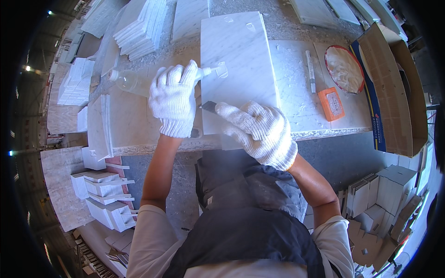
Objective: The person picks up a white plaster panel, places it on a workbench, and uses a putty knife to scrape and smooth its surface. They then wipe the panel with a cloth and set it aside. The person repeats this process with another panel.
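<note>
My left hand [173, 98], in a white knit glove, grips a clear plastic squeeze bottle [127, 80] lying sideways, its nozzle over a white marble slab [238, 55]. A small wet patch of clear liquid [222, 70] sits at the nozzle tip. In a matching glove, my right hand [259, 132] holds a small dark-bladed scraper [209, 106] against the slab's near left edge. The slab lies flat on the stone workbench [134, 125].
Stacks of marble tiles [141, 28] stand at the back left. On the right of the bench lie a white marker [309, 72], an orange block [332, 104], a red-rimmed bowl [344, 68] and an open cardboard box [394, 92]. White cartons [104, 197] sit on the floor at left.
</note>
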### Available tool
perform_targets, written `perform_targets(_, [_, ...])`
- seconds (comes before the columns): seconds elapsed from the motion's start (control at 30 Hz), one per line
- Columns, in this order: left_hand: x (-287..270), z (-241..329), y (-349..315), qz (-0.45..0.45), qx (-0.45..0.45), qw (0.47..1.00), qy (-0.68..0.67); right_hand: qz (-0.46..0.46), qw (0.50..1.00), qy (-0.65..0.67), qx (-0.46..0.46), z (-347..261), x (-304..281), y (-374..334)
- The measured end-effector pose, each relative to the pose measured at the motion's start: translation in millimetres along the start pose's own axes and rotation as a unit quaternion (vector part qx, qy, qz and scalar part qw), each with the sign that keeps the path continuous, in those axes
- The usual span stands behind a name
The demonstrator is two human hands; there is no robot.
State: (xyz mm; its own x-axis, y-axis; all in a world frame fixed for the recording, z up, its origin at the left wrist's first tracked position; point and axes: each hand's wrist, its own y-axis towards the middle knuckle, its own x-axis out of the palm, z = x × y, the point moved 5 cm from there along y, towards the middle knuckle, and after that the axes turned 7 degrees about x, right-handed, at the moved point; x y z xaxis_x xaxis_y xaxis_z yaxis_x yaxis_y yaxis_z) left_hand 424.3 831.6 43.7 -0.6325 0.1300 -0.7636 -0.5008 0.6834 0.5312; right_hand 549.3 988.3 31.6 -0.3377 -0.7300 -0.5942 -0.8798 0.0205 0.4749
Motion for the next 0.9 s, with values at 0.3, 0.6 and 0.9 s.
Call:
perform_targets(0.3, [2,-1,-1,0.004,-0.002,1.000,-0.004,0.007,1.000,-0.003,-0.015,0,-1,0])
perform_targets(0.6, [18,-17,-20,0.026,-0.211,0.932,-0.295,-0.042,0.998,-0.018,-0.052,-7,-8,-11])
perform_targets(0.9, [37,-51,-92,0.095,-0.444,0.697,-0.555,-0.157,0.951,0.262,0.044,-28,4,-50])
